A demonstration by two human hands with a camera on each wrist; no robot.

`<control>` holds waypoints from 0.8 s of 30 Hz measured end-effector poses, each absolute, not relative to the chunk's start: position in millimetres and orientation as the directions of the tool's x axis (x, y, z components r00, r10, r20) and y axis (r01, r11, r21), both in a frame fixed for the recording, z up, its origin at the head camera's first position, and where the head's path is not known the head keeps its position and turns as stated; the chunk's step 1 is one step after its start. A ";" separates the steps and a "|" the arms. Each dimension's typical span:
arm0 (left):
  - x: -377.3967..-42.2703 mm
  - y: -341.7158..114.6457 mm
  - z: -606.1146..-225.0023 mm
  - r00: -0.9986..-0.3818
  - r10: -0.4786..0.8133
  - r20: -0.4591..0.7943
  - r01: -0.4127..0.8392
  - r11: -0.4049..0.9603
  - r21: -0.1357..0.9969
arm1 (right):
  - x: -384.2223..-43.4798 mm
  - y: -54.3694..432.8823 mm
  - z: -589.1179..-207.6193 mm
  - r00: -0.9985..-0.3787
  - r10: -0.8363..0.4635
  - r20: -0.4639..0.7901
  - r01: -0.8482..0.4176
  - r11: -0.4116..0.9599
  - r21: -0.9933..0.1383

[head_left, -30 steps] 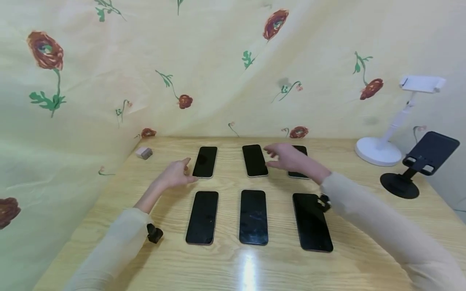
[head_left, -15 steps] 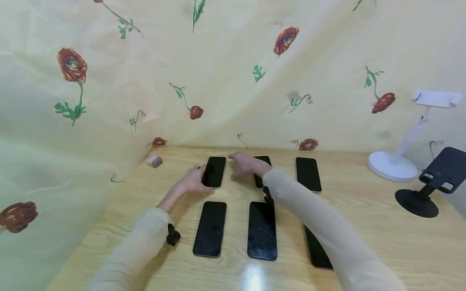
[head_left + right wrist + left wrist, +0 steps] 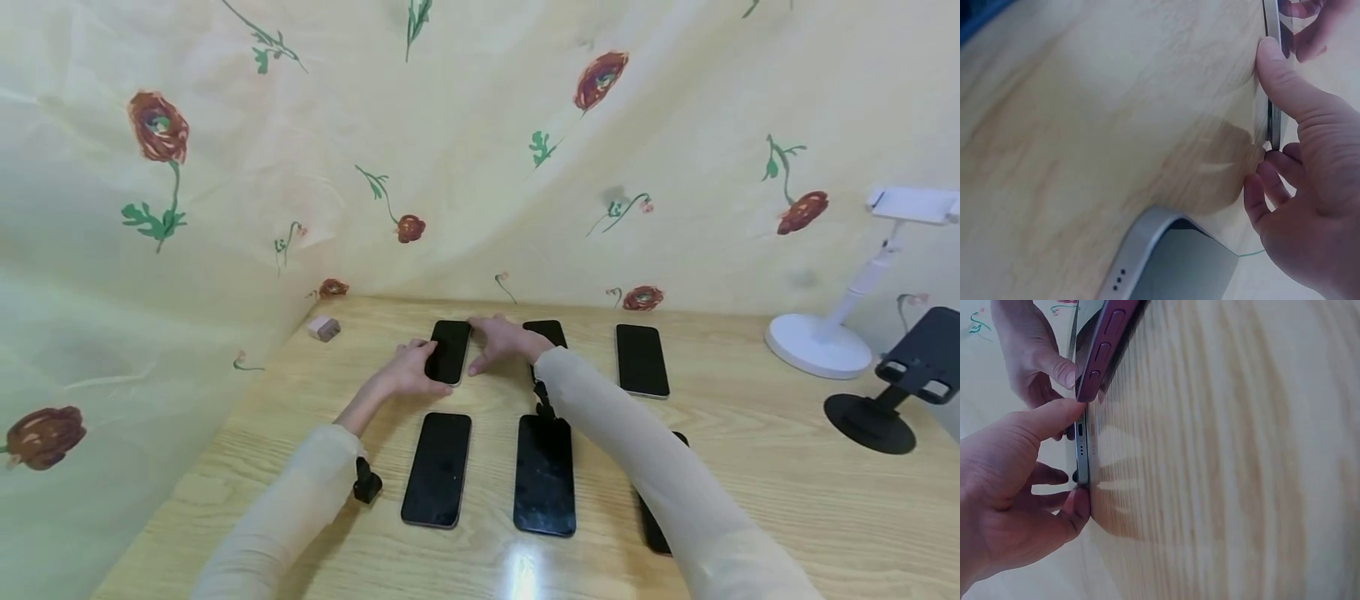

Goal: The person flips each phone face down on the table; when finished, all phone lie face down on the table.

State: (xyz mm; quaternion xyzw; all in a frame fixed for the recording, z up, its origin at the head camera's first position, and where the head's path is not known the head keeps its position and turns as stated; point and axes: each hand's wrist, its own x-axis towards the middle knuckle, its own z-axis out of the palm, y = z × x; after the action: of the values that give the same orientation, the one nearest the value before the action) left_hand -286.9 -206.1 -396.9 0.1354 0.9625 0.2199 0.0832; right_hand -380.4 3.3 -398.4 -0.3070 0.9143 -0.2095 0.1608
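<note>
A black-screened phone (image 3: 450, 353) lies face up in the back row at the left. My left hand (image 3: 407, 372) holds its left side and bottom end; in the left wrist view the thumb and curled fingers span the silver bottom edge (image 3: 1082, 450) with its port. From the other side my right hand (image 3: 501, 340) grips it, thumb on the long edge (image 3: 1275, 128) and fingers curled by the far corner in the right wrist view. Beside it lies the back middle phone (image 3: 546, 332), partly covered by my right hand. The front left phone (image 3: 437, 471) has a purple-red frame.
A front middle phone (image 3: 544, 479) and a back right phone (image 3: 642, 360) lie on the wooden table (image 3: 750, 483). My right sleeve covers much of the front right phone (image 3: 656, 529). Right: white stand (image 3: 819, 346), black stand (image 3: 870, 423). A small charger (image 3: 324, 327) sits back left.
My right hand has swept left from between the back middle and right phones to the back left phone. My left hand has closed in on that phone's left side. The head view has shifted slightly.
</note>
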 end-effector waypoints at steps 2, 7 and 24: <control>-287.1 -206.2 -398.1 -0.950 0.294 -0.101 0.221 0.866 0.449 | -378.6 3.3 -400.6 -0.767 -0.620 -0.166 -0.481 0.726 -0.491; -287.9 -206.7 -398.9 -0.950 0.300 -0.088 0.232 0.865 0.446 | -376.3 0.5 -404.0 -0.776 -0.612 -0.154 -0.480 0.731 -0.485; -286.7 -206.9 -401.4 -0.940 0.339 -0.047 0.284 0.848 0.447 | -373.1 -0.8 -412.9 -0.783 -0.620 -0.045 -0.548 0.722 -0.423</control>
State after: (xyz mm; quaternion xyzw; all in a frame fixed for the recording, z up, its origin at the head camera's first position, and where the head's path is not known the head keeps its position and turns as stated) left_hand -286.7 -206.9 -401.4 0.1622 0.9593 0.2225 0.0623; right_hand -373.1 -0.8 -412.9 -0.3163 0.9233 -0.1975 0.0918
